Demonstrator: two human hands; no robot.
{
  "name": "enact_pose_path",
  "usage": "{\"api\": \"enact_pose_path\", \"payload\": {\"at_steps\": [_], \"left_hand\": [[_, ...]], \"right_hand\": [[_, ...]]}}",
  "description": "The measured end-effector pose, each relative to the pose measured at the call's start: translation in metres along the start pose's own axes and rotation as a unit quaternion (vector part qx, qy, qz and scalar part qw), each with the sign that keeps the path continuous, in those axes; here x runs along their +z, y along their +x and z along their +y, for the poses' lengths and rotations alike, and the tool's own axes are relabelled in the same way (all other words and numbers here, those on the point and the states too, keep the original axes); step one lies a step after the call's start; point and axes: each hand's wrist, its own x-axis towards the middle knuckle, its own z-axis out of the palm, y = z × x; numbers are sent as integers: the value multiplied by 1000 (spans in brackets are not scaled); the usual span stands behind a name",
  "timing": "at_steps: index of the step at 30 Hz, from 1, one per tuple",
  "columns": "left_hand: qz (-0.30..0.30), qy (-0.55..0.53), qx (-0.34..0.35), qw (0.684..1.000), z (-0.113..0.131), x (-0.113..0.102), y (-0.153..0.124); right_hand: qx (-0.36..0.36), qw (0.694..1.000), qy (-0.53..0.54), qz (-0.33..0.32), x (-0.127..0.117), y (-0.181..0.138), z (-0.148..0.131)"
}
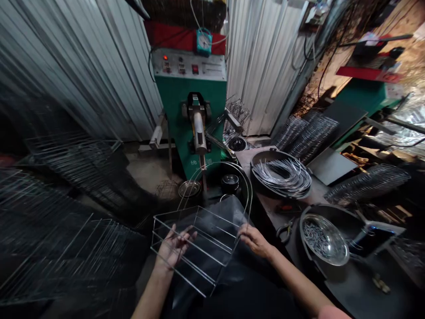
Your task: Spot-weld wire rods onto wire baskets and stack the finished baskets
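Note:
Over my lap I hold a wire basket [202, 249], an open box frame of thin metal rods, tilted. A large double wire hoop [249, 186] arches up behind it. My left hand [173, 249] is at the basket's left side, seen through the rods, with its half-curled fingers around the wire. At the right end, my right hand [255, 239] pinches the basket's corner where the hoop's wire comes down. Just beyond the basket stands a green machine [177, 99] with a metal arm [199, 133] pointing down toward the hoop.
Right of me, a table holds a round tray of bent wires [282, 175] and a metal bowl [337, 248] of small metal pieces. Pliers [284, 231] lie near its edge. Wire racks [89, 239] are piled at left. A clock [203, 41] hangs on the machine.

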Motion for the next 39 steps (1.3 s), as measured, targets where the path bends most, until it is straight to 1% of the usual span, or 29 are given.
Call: {"api": "enact_pose_path", "payload": {"at_steps": [2, 3, 5, 7, 8, 9, 10, 11, 12, 13, 14, 15, 16, 17, 19, 21, 24, 26, 28, 30, 31, 32, 34, 35, 36, 37, 39], "left_hand": [[-29, 34, -34, 998, 2, -3, 10], [-41, 45, -36, 998, 3, -2, 15], [-51, 69, -11, 996, 5, 2, 22], [-30, 124, 18, 992, 6, 8, 25], [-3, 168, 41, 985, 6, 12, 25], [35, 217, 83, 972, 6, 16, 24], [76, 269, 150, 948, 5, 21, 22], [113, 318, 239, 911, 5, 27, 20], [137, 359, 333, 861, 5, 34, 17], [143, 390, 414, 810, 6, 42, 14], [130, 416, 471, 767, 6, 51, 12], [105, 437, 502, 739, 5, 61, 9], [78, 454, 514, 724, 5, 70, 8], [57, 464, 517, 717, 4, 79, 8], [46, 464, 519, 716, 0, 93, 9], [61, 436, 523, 730, -5, 101, 12], [74, 381, 517, 763, -8, 106, 19], [72, 370, 512, 772, -5, 108, 26], [68, 385, 503, 771, 0, 109, 34], [63, 400, 492, 771, 8, 109, 44], [63, 402, 491, 771, 12, 108, 49], [63, 400, 491, 772, 16, 107, 54], [58, 395, 487, 777, 23, 105, 62], [53, 395, 484, 779, 25, 104, 65], [48, 397, 479, 781, 27, 104, 68], [43, 400, 474, 783, 29, 104, 70], [36, 401, 467, 787, 31, 105, 72]], "right_hand": [[31, 999, 21, 25, 1, 7, -10], [47, 998, 32, 43, 1, 15, -15], [76, 992, 55, 88, 2, 38, -22], [114, 980, 78, 142, 5, 65, -27], [132, 973, 89, 165, 7, 77, -28], [147, 967, 98, 183, 9, 87, -27], [161, 961, 106, 198, 12, 96, -27], [171, 956, 113, 208, 15, 104, -25], [177, 953, 120, 213, 19, 110, -24], [181, 952, 126, 214, 22, 115, -22], [183, 951, 132, 213, 25, 119, -21], [184, 950, 138, 211, 28, 123, -20], [184, 949, 145, 209, 31, 127, -20], [186, 948, 151, 209, 33, 130, -19], [190, 945, 157, 215, 37, 135, -18], [195, 943, 156, 218, 40, 139, -15], [200, 945, 139, 218, 46, 143, -7], [201, 948, 122, 216, 47, 144, 0], [190, 958, 95, 193, 41, 146, 6], [159, 973, 45, 162, 25, 150, 9], [139, 977, 9, 162, 13, 154, 10], [120, 976, -31, 177, 0, 159, 11], [88, 962, -113, 231, -27, 174, 13], [74, 955, -147, 247, -38, 183, 15], [61, 952, -174, 243, -47, 192, 18], [47, 955, -193, 221, -52, 203, 22], [29, 970, -201, 136, -55, 222, 34]]}}
